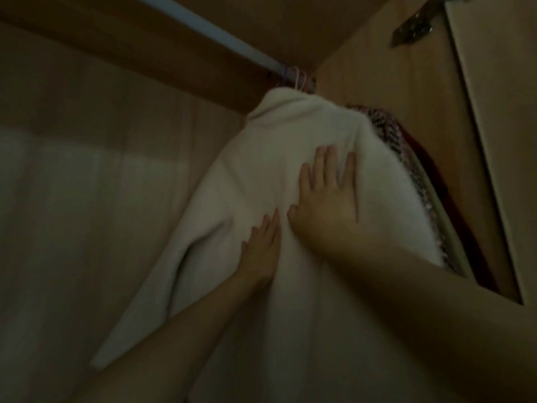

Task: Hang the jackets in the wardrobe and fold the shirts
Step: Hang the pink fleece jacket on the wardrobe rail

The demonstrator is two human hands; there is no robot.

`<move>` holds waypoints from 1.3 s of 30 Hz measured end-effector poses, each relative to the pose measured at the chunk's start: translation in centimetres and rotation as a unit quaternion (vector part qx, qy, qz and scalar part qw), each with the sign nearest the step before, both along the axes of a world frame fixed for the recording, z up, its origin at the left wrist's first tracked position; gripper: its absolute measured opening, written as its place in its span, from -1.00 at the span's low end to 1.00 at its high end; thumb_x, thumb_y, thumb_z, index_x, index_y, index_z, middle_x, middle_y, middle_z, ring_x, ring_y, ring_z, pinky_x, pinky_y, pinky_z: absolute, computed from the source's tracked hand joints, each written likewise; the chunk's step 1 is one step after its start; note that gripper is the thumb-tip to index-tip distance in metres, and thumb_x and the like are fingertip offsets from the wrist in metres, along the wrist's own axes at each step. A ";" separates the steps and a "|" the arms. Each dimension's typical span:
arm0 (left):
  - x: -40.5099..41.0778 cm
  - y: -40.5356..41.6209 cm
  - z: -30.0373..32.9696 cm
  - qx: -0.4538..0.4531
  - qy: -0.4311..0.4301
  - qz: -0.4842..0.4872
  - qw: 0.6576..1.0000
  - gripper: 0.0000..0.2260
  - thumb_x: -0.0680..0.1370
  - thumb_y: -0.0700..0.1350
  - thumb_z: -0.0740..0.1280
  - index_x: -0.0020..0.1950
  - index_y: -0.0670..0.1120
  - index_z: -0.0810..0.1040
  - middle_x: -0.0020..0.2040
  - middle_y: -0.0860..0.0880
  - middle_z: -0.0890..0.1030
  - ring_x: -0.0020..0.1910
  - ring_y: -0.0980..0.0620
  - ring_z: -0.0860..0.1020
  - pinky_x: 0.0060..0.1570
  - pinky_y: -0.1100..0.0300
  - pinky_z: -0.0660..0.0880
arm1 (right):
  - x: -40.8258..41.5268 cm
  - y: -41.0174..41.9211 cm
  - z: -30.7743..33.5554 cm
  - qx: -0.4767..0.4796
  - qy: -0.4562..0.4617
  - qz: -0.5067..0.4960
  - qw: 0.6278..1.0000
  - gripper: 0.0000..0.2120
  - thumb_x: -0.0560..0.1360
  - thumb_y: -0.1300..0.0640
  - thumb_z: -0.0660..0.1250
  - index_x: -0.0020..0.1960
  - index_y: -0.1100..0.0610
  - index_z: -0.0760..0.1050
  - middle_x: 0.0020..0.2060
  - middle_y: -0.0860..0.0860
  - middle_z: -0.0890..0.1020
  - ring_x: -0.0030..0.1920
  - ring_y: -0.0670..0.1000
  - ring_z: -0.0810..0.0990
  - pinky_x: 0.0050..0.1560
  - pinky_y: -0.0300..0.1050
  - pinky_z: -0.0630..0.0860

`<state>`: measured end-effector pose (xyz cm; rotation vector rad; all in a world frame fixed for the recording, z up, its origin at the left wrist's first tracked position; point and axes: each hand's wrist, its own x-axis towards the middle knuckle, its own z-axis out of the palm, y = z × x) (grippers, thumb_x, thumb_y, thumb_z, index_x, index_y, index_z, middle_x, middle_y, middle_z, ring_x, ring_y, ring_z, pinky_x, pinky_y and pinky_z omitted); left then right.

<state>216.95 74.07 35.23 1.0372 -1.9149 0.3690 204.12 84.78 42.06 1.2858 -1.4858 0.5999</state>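
We press our right hand (pixel 327 196) and left hand (pixel 263 242) flat, fingers straight, against the white fleece jacket (pixel 261 175), which hangs from the wardrobe rail (pixel 203 27) at twelve o'clock; a speckled knit garment (pixel 386 129) hangs at two o'clock

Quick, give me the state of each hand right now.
Left hand: open, fingers straight, flat against the white jacket.
Right hand: open, fingers spread, pressing on the same jacket.
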 end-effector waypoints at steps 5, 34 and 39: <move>1.1 6.1 -6.3 0.115 0.042 0.124 0.985 -0.56 0.68 0.09 -0.11 0.57 0.18 -0.05 0.59 0.08 0.04 0.55 -0.08 -0.01 0.47 -0.21 -0.12 | 1.0 1.8 -6.5 0.043 -0.017 0.103 0.994 -0.28 0.57 -0.20 -0.13 0.55 0.23 -0.19 0.52 0.29 -0.18 0.51 0.30 -0.23 0.42 0.30 -0.37; 5.9 50.8 -37.2 0.308 -0.119 0.452 0.829 -0.38 0.58 0.25 0.05 0.58 0.12 -0.07 0.59 0.01 -0.19 0.56 -0.01 -0.19 0.49 -0.14 -0.16 | -0.8 26.9 -38.2 0.519 0.070 0.435 0.733 -0.39 0.61 -0.10 0.08 0.58 0.01 -0.07 0.56 0.02 -0.01 0.53 0.08 0.03 0.51 0.12 -0.05; 4.8 55.6 -39.3 0.335 -0.145 0.417 0.832 -0.37 0.59 0.28 0.04 0.58 0.13 -0.12 0.58 0.03 -0.25 0.55 0.00 -0.24 0.49 -0.14 -0.16 | -2.2 33.4 -41.8 0.544 0.005 0.411 0.732 -0.37 0.61 -0.13 0.08 0.58 -0.01 -0.09 0.57 -0.02 -0.04 0.54 0.04 -0.02 0.50 0.08 -0.06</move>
